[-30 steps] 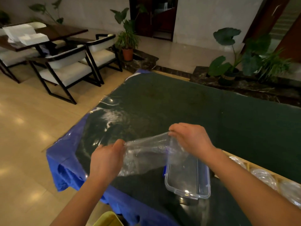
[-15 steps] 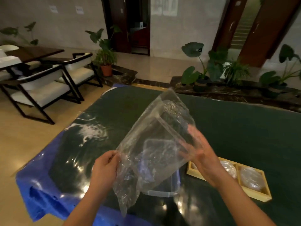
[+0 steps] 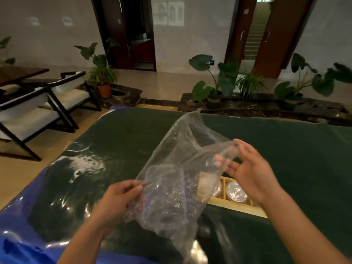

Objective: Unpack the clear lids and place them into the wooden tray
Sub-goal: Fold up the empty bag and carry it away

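Observation:
A crumpled clear plastic bag (image 3: 177,180) hangs in the air over the dark green table. My left hand (image 3: 118,199) pinches its lower left edge. My right hand (image 3: 247,172) grips the bag's upper right corner between thumb and fingertips, the other fingers spread. Behind the bag, a wooden tray (image 3: 240,207) lies on the table with a round clear lid (image 3: 236,191) in one compartment and another lid partly hidden by the bag. I cannot tell what, if anything, is inside the bag.
The table (image 3: 295,149) is covered in dark green cloth with shiny blue plastic (image 3: 17,235) over its near left corner. Black-framed white chairs (image 3: 43,103) stand on the left. Potted plants (image 3: 215,86) line a stone ledge beyond the table's far edge.
The bag was lifted from low over a clear box to chest height and spread wider. My right hand has slid to its upper right corner. The camera has tilted up, showing the tray.

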